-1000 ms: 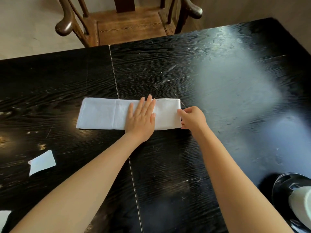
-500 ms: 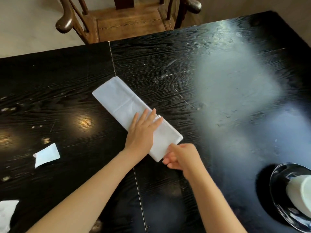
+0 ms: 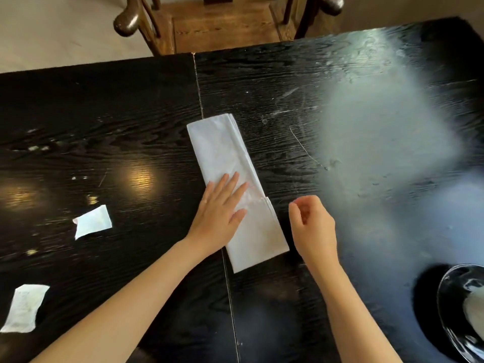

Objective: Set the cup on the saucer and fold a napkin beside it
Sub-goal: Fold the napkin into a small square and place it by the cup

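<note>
- Napkin [image 3: 230, 184]: white, folded into a long narrow strip, it lay flat on the black table [image 3: 340, 127], running from the far middle toward the near side and tilted slightly rightward at its near end. It sat just right of the table's centre seam, and layered edges showed along its right side.
- Left hand [image 3: 222, 213]: it rested palm down on the near half of the napkin, fingers straight and spread, pressing the cloth and gripping nothing.
- Right hand [image 3: 313, 226]: it was raised just beside the napkin's right edge, apart from the cloth, with fingers loosely curled and empty; thumb and forefinger were close together but held nothing.
- Saucer [image 3: 450, 310]: dark and glossy, it appeared at the lower right corner, well apart from the napkin and partly cut off by the frame.
- Cup [image 3: 475, 313]: a pale form lay within the saucer's rim, mostly out of view.
- Paper scraps: one white scrap [image 3: 91, 222] lay left of the left forearm, and another [image 3: 23, 307] lay near the lower left edge.
- Wooden chair [image 3: 225, 22]: it stood at the far side of the table.
</note>
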Demonstrator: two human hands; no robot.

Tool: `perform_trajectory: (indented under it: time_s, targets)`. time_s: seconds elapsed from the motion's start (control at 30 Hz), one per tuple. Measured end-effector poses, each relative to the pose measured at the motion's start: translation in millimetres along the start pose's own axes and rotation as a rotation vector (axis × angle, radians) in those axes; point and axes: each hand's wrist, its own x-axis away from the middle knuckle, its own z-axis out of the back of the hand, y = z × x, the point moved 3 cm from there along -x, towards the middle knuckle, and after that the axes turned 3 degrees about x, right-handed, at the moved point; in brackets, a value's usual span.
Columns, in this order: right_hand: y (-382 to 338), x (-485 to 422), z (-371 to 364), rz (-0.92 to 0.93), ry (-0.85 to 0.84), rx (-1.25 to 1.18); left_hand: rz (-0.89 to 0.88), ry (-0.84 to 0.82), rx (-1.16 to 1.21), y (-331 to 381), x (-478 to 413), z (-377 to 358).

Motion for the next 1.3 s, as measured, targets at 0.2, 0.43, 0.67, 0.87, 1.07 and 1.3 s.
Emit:
perform_trajectory:
  time_s: [0.2, 0.43, 0.67, 0.87, 1.07, 1.3]
  targets:
    - [-49, -85, -35, 0.224, -0.213, 0.102, 0.646, 0.489, 0.859, -38, -31, 51]
    - [-82, -130, -63, 0.099, -0.399, 0.006, 0.761, 0.157, 1.009, -53, -71, 81]
    - [-92, -148, -68, 0.163, -0.527, 0.139, 0.508, 0.137, 0.905, -59, -63, 79]
    - [-101, -153, -60, 0.279, -0.543, 0.125, 0.364, 0.258, 0.893, -58, -52, 74]
    - [-97, -148, -55, 0.285, -0.632, -0.07, 0.298, 0.336, 0.813, -62, -47, 67]
    - [-75, -133, -57, 0.067, -0.75, -0.349, 0.06, 0.461, 0.462, -64, -40, 58]
